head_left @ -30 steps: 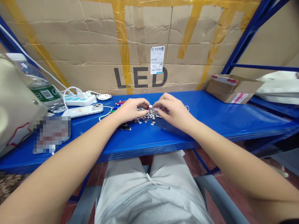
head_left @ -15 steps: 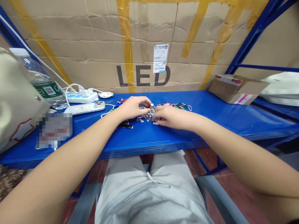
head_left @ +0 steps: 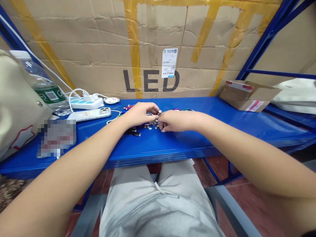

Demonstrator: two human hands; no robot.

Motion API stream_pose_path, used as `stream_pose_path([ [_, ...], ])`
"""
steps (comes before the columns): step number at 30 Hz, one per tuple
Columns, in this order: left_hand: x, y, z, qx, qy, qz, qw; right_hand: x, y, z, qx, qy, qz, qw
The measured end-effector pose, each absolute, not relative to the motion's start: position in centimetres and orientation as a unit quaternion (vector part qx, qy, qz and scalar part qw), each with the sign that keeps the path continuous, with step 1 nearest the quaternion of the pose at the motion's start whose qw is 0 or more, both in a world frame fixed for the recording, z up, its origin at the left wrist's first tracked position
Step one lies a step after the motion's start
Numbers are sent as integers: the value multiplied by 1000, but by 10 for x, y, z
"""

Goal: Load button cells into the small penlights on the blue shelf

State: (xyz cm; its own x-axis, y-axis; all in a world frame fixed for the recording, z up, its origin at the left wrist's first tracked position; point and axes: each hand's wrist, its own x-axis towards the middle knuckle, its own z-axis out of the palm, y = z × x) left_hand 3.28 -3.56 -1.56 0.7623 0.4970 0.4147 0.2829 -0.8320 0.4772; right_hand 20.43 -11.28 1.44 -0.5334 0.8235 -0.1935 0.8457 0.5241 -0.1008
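Note:
A small heap of silver button cells (head_left: 152, 123) lies on the blue shelf (head_left: 222, 131) in front of me. My left hand (head_left: 141, 113) hovers over the heap's left side with its fingers pinched on a small silver stack of cells (head_left: 160, 112). My right hand (head_left: 175, 120) rests on the heap's right side, fingers curled down onto the cells and pinching at them. Thin coloured pens or small torches (head_left: 128, 107) lie just behind my left hand, and a dark one (head_left: 133, 133) lies in front of it.
At the left stand a beige bag (head_left: 17, 112), a water bottle (head_left: 44, 89), a white power strip (head_left: 86, 102) and a phone (head_left: 91, 114). A large cardboard box marked LED (head_left: 153, 49) forms the back wall. A small cardboard box (head_left: 247, 95) sits at the right.
My right hand has dropped from beside the left hand's fingertips onto the heap and slid left, covering the coloured clips behind it. My left hand has stayed in place.

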Motion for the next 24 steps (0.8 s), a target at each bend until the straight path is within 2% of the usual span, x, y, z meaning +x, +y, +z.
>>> stream_pose_path([
  [8, 32, -34, -16, 915, 217, 271, 205, 204, -111, 14, 477, 873, -82, 64],
  [24, 33, -33, -17, 915, 218, 274, 200, 231, -113, 2, 474, 876, -72, -48],
])
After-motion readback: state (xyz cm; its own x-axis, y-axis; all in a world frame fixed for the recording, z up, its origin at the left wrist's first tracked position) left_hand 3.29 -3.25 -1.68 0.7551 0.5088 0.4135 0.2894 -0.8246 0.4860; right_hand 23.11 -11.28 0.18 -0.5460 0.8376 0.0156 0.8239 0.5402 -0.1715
